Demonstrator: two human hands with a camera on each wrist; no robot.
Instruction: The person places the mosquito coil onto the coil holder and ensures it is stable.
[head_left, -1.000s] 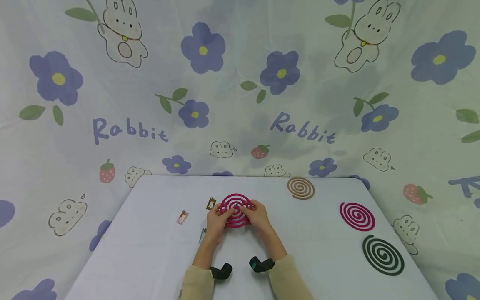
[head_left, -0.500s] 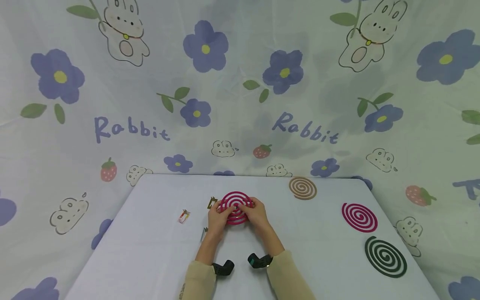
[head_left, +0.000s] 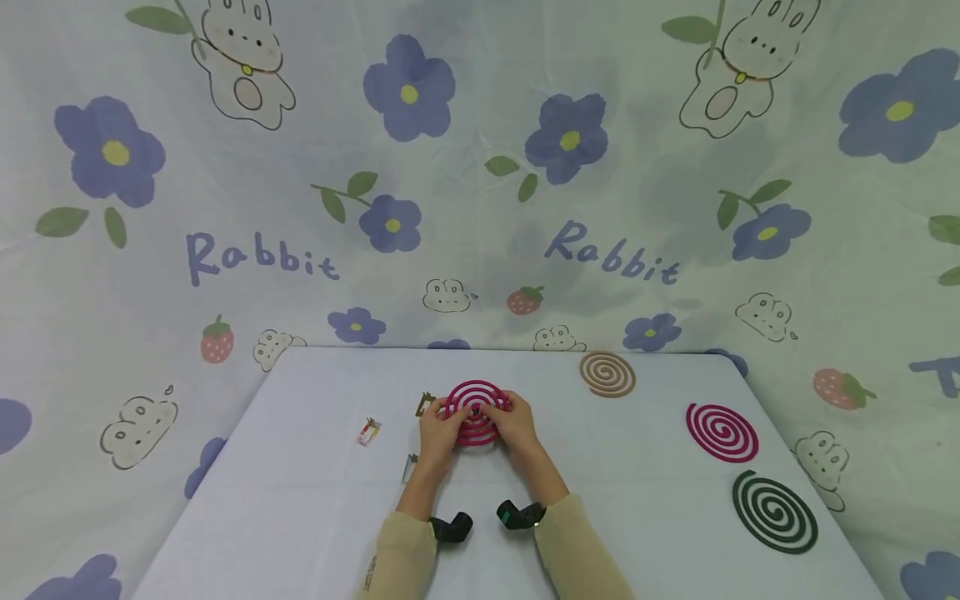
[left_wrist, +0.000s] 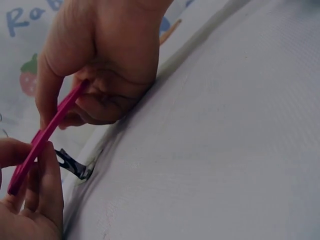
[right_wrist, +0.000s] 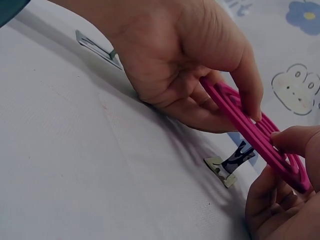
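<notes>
A pink mosquito coil (head_left: 477,432) is held up between both hands above the middle of the table, tilted. Its left edge lies in my left hand (head_left: 437,435), the thumb on the face and fingers behind. My right hand (head_left: 519,427) grips the opposite edge likewise, its thumb also on the face near the centre. In the right wrist view the coil (right_wrist: 285,170) shows nearly edge-on, above a small metal coil stand (right_wrist: 221,172) on the table. Another metal stand (head_left: 409,468) lies by my left wrist.
Right of the hands, a tan coil (head_left: 608,375), another pink coil (head_left: 723,433) and a dark green coil (head_left: 776,512) lie flat on the white table (head_left: 285,517). A small red-and-white stand (head_left: 368,432) lies to the left. A patterned cloth (head_left: 480,192) hangs behind.
The head view has shifted slightly. Both hands keep hold of the pink coil, and the thumbs have slid a little upward on its face. The other coils and stands lie as before.
</notes>
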